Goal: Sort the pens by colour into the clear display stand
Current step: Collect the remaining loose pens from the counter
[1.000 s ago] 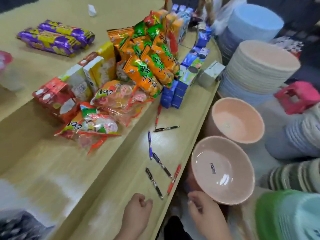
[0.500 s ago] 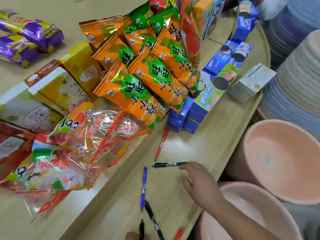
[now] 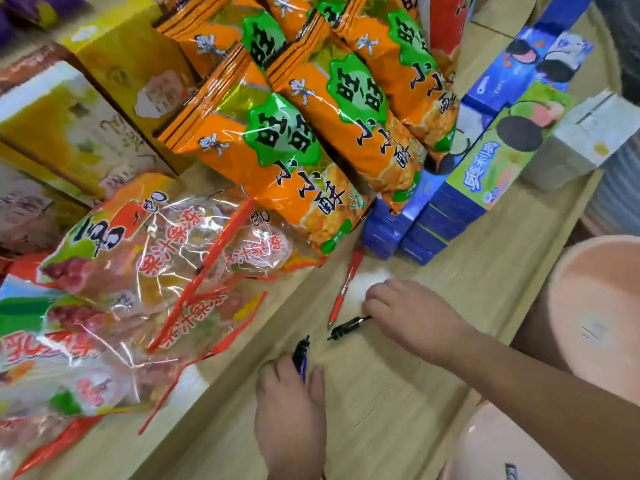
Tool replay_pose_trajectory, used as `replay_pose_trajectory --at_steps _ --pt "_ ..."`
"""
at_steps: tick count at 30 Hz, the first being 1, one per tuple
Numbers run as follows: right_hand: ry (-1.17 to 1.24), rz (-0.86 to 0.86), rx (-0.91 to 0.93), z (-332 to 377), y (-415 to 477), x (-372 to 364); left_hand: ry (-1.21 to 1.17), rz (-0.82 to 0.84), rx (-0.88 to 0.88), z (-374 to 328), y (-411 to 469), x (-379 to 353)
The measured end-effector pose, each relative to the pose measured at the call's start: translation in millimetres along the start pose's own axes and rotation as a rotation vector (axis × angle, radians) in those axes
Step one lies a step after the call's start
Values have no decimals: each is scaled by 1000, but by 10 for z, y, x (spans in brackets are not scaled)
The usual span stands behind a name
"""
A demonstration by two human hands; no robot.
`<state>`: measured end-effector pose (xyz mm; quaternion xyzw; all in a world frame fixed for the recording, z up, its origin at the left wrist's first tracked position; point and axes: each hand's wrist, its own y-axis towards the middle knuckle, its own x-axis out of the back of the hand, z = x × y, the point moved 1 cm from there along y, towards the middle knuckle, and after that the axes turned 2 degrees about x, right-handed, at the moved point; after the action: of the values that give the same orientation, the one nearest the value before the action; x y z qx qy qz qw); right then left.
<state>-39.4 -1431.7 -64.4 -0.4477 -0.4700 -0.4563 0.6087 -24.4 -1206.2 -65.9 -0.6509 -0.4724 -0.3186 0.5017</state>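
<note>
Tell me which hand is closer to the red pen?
Right. The right hand is beside the red pen, pinching a black pen; the left hand holds a blue pen farther off.

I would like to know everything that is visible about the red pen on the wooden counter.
The red pen is slim, seemingly glossy plastic, with a grip section near its tip. It lies flat and slanted on the wooden counter, tip toward the person, back end near the blue boxes. No hand holds it; the right hand, pinching the black pen, is just beside it. The left hand grips a blue pen, farther off.
</note>
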Motion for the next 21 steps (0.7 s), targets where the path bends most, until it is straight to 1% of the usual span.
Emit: replay_pose_trajectory --at_steps 2,4,6,7,11,12,14,16,18,21 --pt "-54 -45 22 -99 157 102 84 5 -153 77 60 -36" --pt "-120 -51 51 -132 341 132 160 -7 -271 175 92 -33" --pt "-176 -34 90 -125 483 99 162 4 -332 230 113 50" --pt "-210 -19 109 -111 525 81 155 11 -332 253 109 124" --pt "-322 56 136 6 492 83 130 137 -433 371 24 406" --pt "-308 68 135 42 417 83 126 183 -475 407 -14 449" --pt "-204 72 125 109 192 50 120 262 -627 493 -103 472" --pt "-100 77 110 237 -130 15 169 369 -806 592 -180 433" --pt "-41 88 133 418 -492 -48 244 476 -947 703 -223 334" --pt "38 107 248 780 -921 -108 333 483 -1084 840 -211 217"
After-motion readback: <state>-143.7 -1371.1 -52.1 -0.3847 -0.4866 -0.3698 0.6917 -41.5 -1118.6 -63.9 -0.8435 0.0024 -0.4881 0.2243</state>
